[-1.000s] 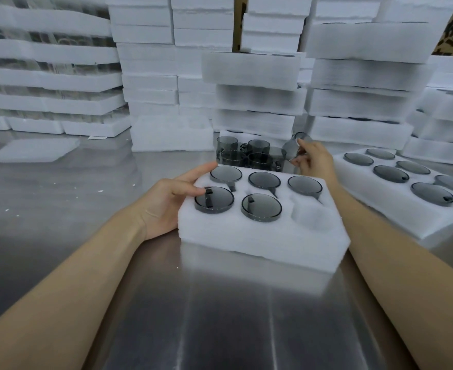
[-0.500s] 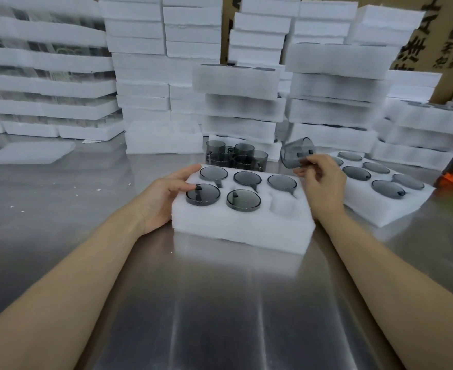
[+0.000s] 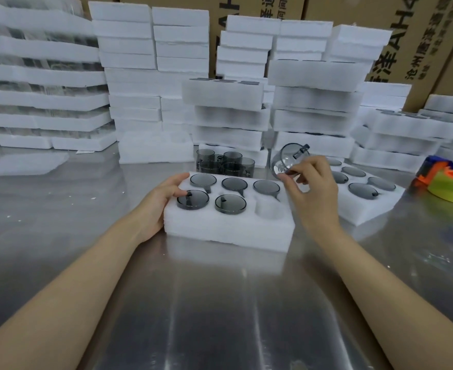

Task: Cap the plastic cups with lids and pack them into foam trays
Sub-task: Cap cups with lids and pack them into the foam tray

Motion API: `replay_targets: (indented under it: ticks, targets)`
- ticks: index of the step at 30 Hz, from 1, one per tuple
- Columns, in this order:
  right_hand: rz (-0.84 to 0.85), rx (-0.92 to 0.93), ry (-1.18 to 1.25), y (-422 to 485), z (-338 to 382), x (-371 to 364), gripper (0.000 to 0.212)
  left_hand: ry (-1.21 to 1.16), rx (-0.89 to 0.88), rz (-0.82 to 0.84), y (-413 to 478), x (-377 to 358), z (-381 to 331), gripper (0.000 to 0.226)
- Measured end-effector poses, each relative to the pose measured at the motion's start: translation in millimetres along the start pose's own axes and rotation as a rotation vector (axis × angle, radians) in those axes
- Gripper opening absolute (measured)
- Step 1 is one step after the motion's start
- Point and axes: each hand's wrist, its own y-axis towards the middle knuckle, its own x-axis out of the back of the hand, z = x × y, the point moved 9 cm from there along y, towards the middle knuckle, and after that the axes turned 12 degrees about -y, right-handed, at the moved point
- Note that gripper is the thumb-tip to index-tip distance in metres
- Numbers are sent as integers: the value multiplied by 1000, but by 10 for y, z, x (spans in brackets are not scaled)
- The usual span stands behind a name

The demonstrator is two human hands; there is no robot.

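The left hand (image 3: 161, 201) lies against the left end of the foam tray (image 3: 228, 231), palm to its side, fingers and thumb laid loosely spread on its top and bracing it. The tray holds five capped cups (image 3: 230, 204), and the one empty pocket (image 3: 269, 209) is at its near right corner. That pocket decides the next move. The cup (image 3: 286, 158) hangs above the tray's far right corner, so the pocket lies below it and a little toward the person, nearer the right hand (image 3: 313, 193) than the left. The right hand pinches the cup in curled fingertips. The cup is tipped well off upright with its handle uppermost, and it probably needs righting before it drops in. Whether it has a lid I cannot tell. To the right are a second tray (image 3: 374, 206), already filled, and a tape roll (image 3: 452, 186). All of this sits on a shiny steel table (image 3: 220, 303). Loose cups (image 3: 226, 162) cluster just behind the tray — beyond them, foam stacks (image 3: 150, 76) and cardboard cartons (image 3: 420, 36) close off the room.
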Motion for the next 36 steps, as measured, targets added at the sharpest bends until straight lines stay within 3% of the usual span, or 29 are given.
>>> replay_targets:
  ticks: [5,8,17,23,27,30,34,36]
  targets:
    - [-43,381,-171,1,487,44,3,0,11,-7,3,10,-8,52]
    - [-24,517,-190,-29,611,45,7,-2,7,-7,15,7,-3,52]
    - [82,563,-103,-57,642,-16,6,22,7,-4,48,36,12,52]
    - [238,455,13,-28,558,-97,12,20,3,1,54,41,10,50]
    - [279,187,291,45,443,-96,8,25,1,7,60,40,12,50]
    - [326,-250,509,88,161,-203,19,30,1,10,59,34,17,49]
    - [463,-875,1082,-81,-76,-453,33,26,7,13,60,37,22,51]
    - [525,-1005,1194,-155,-73,-487,35,25,8,16,57,38,27,50]
